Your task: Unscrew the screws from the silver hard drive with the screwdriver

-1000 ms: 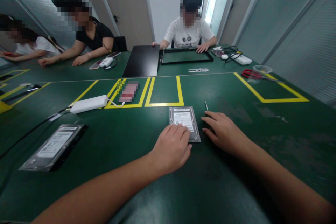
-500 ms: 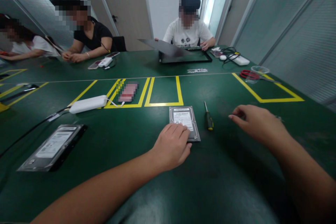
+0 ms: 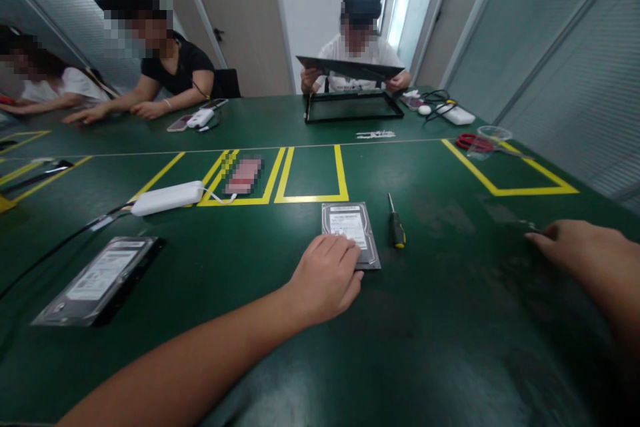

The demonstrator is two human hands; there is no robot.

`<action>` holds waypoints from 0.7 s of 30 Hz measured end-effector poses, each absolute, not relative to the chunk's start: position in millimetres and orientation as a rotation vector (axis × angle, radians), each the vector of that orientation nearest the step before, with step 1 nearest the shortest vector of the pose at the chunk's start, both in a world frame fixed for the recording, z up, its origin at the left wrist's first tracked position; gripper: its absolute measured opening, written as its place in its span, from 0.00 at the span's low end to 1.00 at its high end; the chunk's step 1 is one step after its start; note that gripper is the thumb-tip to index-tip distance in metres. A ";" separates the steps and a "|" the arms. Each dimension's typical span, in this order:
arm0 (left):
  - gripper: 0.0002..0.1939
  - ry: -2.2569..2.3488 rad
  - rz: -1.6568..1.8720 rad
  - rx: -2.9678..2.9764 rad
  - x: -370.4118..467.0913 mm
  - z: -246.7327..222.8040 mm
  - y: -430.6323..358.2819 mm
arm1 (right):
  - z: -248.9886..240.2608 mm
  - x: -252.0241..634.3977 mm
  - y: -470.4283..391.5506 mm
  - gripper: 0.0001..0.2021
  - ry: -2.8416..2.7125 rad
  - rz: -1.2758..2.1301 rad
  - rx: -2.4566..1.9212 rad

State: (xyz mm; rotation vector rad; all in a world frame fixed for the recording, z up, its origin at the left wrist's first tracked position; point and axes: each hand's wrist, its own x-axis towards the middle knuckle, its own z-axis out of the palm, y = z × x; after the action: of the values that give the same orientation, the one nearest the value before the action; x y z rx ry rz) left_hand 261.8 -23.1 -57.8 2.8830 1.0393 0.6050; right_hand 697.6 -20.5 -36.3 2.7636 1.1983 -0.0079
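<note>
A silver hard drive (image 3: 353, 215) with a white label lies flat on the green table, its far end pointing away from me. My left hand (image 3: 324, 280) is closed over its near left part, fingers across the top and thumb at the near edge. To the drive's right lies a dark screwdriver (image 3: 397, 230) with a yellow handle end, touched by neither hand. Far to the right, my right hand (image 3: 583, 247) is low over the table with fingers drawn together beside tiny metal pieces (image 3: 529, 225), perhaps screws. Whatever its fingertips may hold is too small to make out.
A second hard drive (image 3: 107, 277) lies at the left, near a white power bank (image 3: 167, 199) cabled to a pink phone (image 3: 244, 175). Yellow tape (image 3: 313, 199) marks rectangles. Across the table, a person holds a dark panel (image 3: 355, 70) above a black frame (image 3: 353, 119).
My right hand has moved right, away from the screwdriver, to the tiny metal pieces. My left hand stays on the drive. The person opposite has raised the panel off the frame with both hands.
</note>
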 end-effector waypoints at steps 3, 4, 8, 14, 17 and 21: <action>0.16 1.037 0.604 2.883 261.7 -58.4 -23.0 | -35.7 691.0 -21.8 0.21 1.101 -0.083 2.758; 0.16 1.035 0.607 2.883 261.7 -58.7 -23.0 | -34.3 687.8 -22.1 0.22 1.104 -0.079 2.769; 0.16 1.045 0.607 2.884 261.5 -59.0 -22.7 | -31.3 683.1 -21.1 0.23 1.108 -0.112 2.793; 0.16 1.031 0.607 2.891 261.2 -57.8 -22.2 | -38.6 690.9 -16.1 0.23 1.137 -0.063 2.826; 0.16 1.034 0.604 2.893 261.3 -57.8 -22.0 | -39.3 691.3 -15.3 0.24 1.126 -0.069 2.845; 0.16 1.036 0.605 2.904 261.3 -58.9 -21.8 | -38.2 691.3 -15.8 0.27 1.093 -0.090 2.856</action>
State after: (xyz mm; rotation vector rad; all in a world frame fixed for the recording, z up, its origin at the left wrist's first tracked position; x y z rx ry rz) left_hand 261.3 -21.8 -58.9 2.9044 1.0363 0.6050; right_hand 691.3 -15.8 -38.2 2.8563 1.0928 -0.0903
